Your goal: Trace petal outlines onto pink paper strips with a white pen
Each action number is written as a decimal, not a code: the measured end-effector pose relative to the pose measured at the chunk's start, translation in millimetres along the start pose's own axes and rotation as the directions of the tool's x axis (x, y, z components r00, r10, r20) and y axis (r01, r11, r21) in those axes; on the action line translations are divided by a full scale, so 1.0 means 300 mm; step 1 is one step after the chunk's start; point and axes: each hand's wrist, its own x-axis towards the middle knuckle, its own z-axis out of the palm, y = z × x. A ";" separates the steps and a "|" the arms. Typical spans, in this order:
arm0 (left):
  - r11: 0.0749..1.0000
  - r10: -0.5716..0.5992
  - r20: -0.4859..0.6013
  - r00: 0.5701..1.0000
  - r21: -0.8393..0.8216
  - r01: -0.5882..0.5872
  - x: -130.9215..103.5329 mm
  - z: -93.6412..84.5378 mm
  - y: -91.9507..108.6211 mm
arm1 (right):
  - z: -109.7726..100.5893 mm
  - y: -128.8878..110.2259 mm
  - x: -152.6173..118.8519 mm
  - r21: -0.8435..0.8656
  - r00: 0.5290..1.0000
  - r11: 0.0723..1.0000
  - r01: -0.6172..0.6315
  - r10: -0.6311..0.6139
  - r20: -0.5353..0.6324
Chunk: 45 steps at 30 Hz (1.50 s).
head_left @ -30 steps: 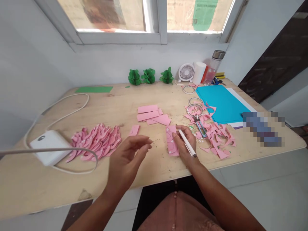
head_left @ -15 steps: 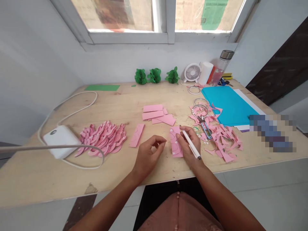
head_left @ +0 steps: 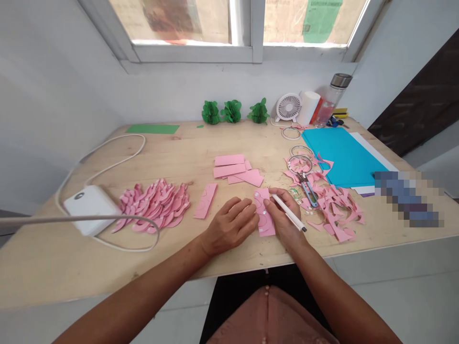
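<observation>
My right hand (head_left: pixel 288 217) is closed around a white pen (head_left: pixel 287 210) with a dark end, tilted down towards me. Its thumb rests on a pink paper strip (head_left: pixel 264 229) with curved drawn lines and small white tape squares. At that strip's left edge lies my left hand (head_left: pixel 233 222), back upward, fingers loosely bent and slightly apart; its fingertips are partly hidden. Left of it is another marked pink strip (head_left: pixel 205 201). Several plain pink strips (head_left: pixel 231 170) overlap farther back.
Wavy pink cut-outs (head_left: pixel 158 205) are heaped beside a white power bank (head_left: pixel 89 210) with a looping cable. On the right are pink scraps (head_left: pixel 340 210), blue snips (head_left: pixel 308 188), tape rolls (head_left: pixel 300 165) and blue sheets (head_left: pixel 344 157). Green paper shapes (head_left: pixel 231 112) and a small fan (head_left: pixel 289 107) stand behind.
My left hand has turned from a half-curled, sideways pose to back upward and moved right to the strip's edge. The pen has tilted slightly in my right hand.
</observation>
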 end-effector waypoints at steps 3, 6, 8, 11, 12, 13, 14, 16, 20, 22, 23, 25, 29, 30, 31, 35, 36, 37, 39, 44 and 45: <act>0.999 0.025 0.002 1.000 -0.044 -0.024 -0.004 0.015 -0.009 | 0.001 0.000 0.001 -0.017 1.000 1.000 -0.005 0.006 0.003; 0.998 0.046 0.006 0.999 -0.039 -0.045 -0.005 0.024 -0.015 | 0.002 0.002 0.002 -0.020 1.000 1.000 -0.006 0.006 -0.005; 0.998 0.058 0.010 0.998 -0.026 -0.058 -0.002 0.024 -0.020 | 0.003 0.004 0.002 -0.020 1.000 1.000 -0.004 0.004 -0.003; 0.997 0.083 -0.001 0.997 -0.010 -0.083 0.007 0.020 -0.025 | 0.004 0.001 0.001 -0.025 1.000 1.000 -0.015 0.015 0.000; 0.995 0.095 -0.006 0.995 0.001 -0.095 0.011 0.018 -0.026 | 0.005 0.000 0.000 -0.027 1.000 0.999 -0.023 0.023 -0.002; 0.994 0.109 -0.013 0.994 0.017 -0.109 0.015 0.016 -0.028 | 0.005 -0.002 0.000 -0.027 0.999 0.999 -0.032 0.032 -0.005; 0.992 0.124 -0.020 0.992 0.034 -0.123 0.018 0.014 -0.028 | 0.006 -0.004 0.000 -0.026 0.999 0.999 -0.040 0.039 -0.006; 0.989 0.140 -0.028 0.990 0.055 -0.139 0.021 0.012 -0.029 | 0.006 -0.005 0.000 -0.021 0.999 0.999 -0.047 0.048 0.000; 0.989 0.143 -0.037 0.989 0.040 -0.141 0.016 0.015 -0.030 | 0.006 -0.002 0.000 -0.035 0.999 0.999 -0.035 0.035 -0.005; 0.989 0.145 -0.035 0.989 0.028 -0.144 0.012 0.017 -0.030 | 0.005 0.002 -0.001 -0.049 1.000 0.998 -0.027 0.027 -0.010; 0.989 0.146 -0.031 0.989 0.024 -0.145 0.010 0.018 -0.031 | 0.004 0.004 -0.001 -0.055 1.000 0.998 -0.024 0.024 -0.009; 0.989 0.150 -0.026 0.988 0.011 -0.150 0.009 0.018 -0.032 | 0.003 0.008 -0.001 -0.067 1.000 0.998 -0.013 0.013 -0.002; 0.990 0.129 -0.044 0.991 -0.048 -0.131 0.009 0.018 -0.036 | 0.001 0.012 0.000 -0.126 0.999 0.991 0.042 -0.041 0.010; 0.991 0.110 -0.047 0.993 -0.066 -0.113 0.007 0.019 -0.038 | 0.001 0.012 0.000 -0.142 0.999 0.988 0.053 -0.053 0.005; 0.992 0.086 -0.046 0.995 -0.084 -0.089 0.004 0.022 -0.041 | 0.001 0.010 0.000 -0.154 0.998 0.986 0.064 -0.065 -0.004; 0.987 -0.001 0.007 1.000 -0.162 0.002 -0.015 0.042 -0.059 | -0.001 -0.001 0.000 -0.181 0.993 0.978 0.102 -0.111 -0.039; 0.984 -0.008 0.031 0.999 -0.178 0.013 -0.020 0.047 -0.065 | -0.002 -0.003 0.000 -0.193 0.992 0.975 0.110 -0.120 -0.042; 0.981 -0.012 0.054 0.998 -0.192 0.022 -0.026 0.052 -0.069 | -0.003 -0.005 0.000 -0.207 0.991 0.972 0.115 -0.126 -0.042; 0.976 -0.007 0.096 0.995 -0.218 0.028 -0.034 0.060 -0.077 | -0.006 -0.007 0.000 -0.232 0.990 0.965 0.125 -0.136 -0.035; 0.967 0.006 0.151 0.988 -0.252 0.033 -0.044 0.068 -0.082 | -0.007 0.001 -0.002 -0.287 0.987 0.945 0.156 -0.158 0.016; 0.967 0.006 0.156 0.988 -0.254 0.034 -0.045 0.068 -0.083 | -0.006 0.004 -0.004 -0.306 0.987 0.939 0.160 -0.155 0.040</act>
